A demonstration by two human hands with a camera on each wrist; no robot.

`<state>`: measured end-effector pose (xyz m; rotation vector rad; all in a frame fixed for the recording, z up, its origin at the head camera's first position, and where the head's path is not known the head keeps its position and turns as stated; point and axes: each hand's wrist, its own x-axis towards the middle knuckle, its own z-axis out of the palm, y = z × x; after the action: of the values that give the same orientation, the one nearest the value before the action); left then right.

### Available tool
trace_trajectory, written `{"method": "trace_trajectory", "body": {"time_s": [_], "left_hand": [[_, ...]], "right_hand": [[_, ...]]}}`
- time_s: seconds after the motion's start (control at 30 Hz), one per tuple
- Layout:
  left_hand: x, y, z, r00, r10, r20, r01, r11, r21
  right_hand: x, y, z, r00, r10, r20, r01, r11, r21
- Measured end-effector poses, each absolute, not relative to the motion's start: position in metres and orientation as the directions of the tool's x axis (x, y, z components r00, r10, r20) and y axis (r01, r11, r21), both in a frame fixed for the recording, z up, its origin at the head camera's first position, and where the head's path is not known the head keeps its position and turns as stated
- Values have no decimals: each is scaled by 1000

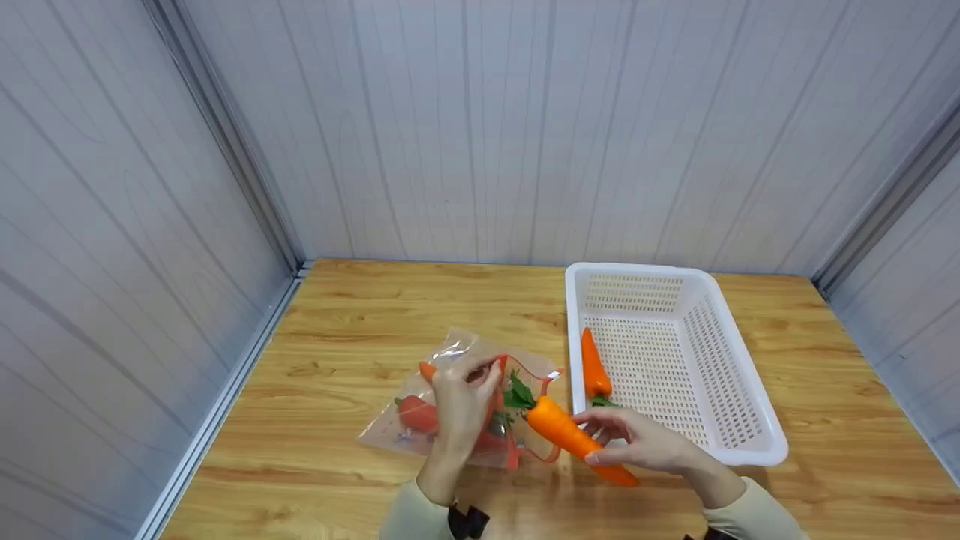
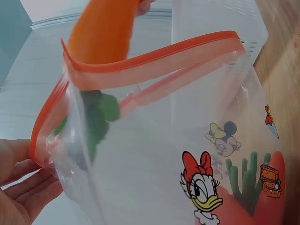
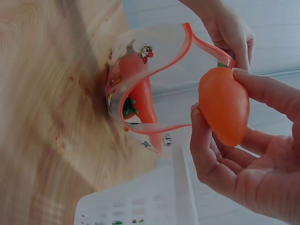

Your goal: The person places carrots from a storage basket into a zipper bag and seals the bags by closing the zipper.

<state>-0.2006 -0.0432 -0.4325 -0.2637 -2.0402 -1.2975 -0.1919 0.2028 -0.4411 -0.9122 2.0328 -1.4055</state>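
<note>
My left hand (image 1: 459,401) pinches the orange-edged mouth of a clear zip bag (image 2: 150,154) printed with cartoon characters. Reddish-orange carrots (image 1: 417,414) with green stems show through the plastic low in the bag. The right hand (image 1: 649,444) grips an orange toy carrot (image 1: 559,427) between thumb and fingers near its tapered end. Its green leaves (image 2: 96,122) point left and show through the plastic just below the bag's rim in the left wrist view. In the right wrist view the bag mouth gapes beside the carrot.
A white perforated basket (image 1: 739,352) stands right of the bag. Inside it, along the left wall, lies another orange carrot (image 1: 594,367) with a green top. The wooden table (image 1: 360,307) is bounded by pale panel walls at the back and sides.
</note>
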Motion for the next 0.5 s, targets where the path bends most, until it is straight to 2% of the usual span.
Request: {"method": "trace_trajectory", "body": {"time_s": [0.2,0.5], "left_hand": [[-199,-43,-432,-757,-173,630,501,465,730],[-198,-42,-432,-761,-162,629,502,468,728]], "right_hand": [[-194,191,-448,-700,-710,-71,-195,286,-938],[-193,167,-447,-775,-629,-70,-186,332,-925]]}}
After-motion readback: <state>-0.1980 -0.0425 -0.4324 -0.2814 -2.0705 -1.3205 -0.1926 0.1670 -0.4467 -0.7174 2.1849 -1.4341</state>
